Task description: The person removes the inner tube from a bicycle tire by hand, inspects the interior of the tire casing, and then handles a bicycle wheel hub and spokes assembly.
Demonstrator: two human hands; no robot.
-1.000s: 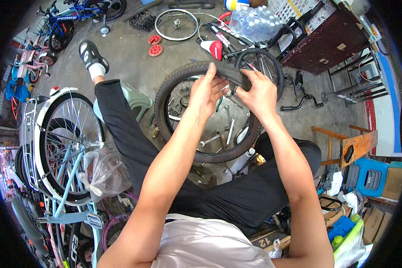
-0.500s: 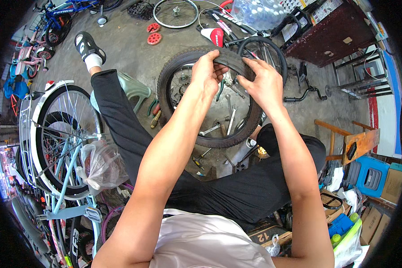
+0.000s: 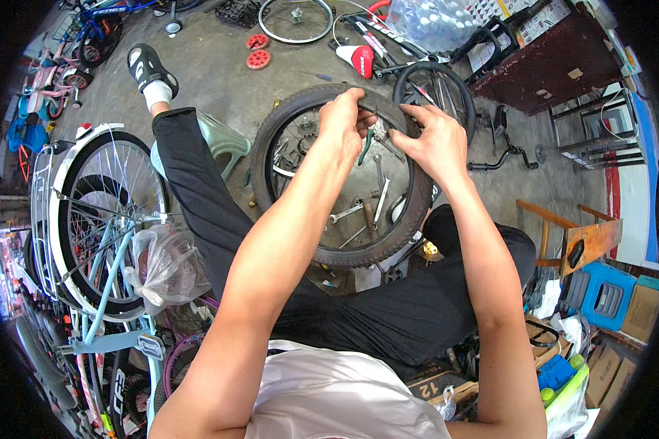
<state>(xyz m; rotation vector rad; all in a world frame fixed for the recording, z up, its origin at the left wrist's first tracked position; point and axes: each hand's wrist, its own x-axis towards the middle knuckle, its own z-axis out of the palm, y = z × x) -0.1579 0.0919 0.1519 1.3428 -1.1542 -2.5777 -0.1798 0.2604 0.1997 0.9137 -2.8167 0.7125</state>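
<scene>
A black knobby bicycle tire stands in front of me between my legs, tilted, with no wheel rim inside it. My left hand is closed over its top, thumb on the rubber and fingers curled to the inner side. Just to the right, my right hand grips the upper right part between thumb and fingers. Through the ring, several tools show on the floor, among them a combination wrench and a green-handled tool. Part of the tire is hidden by my left forearm.
A light-blue bicycle with a plastic bag stands on the left. A pale green stool is beside my left leg. Ahead lie a bare wheel and a bicycle frame with a red-and-white saddle. At right are a wooden stool and blue plastic stool.
The tire's lower edge has come closer to me, now covering the hand tools that lay at its left. Both hands keep their hold near the top and have dropped slightly.
</scene>
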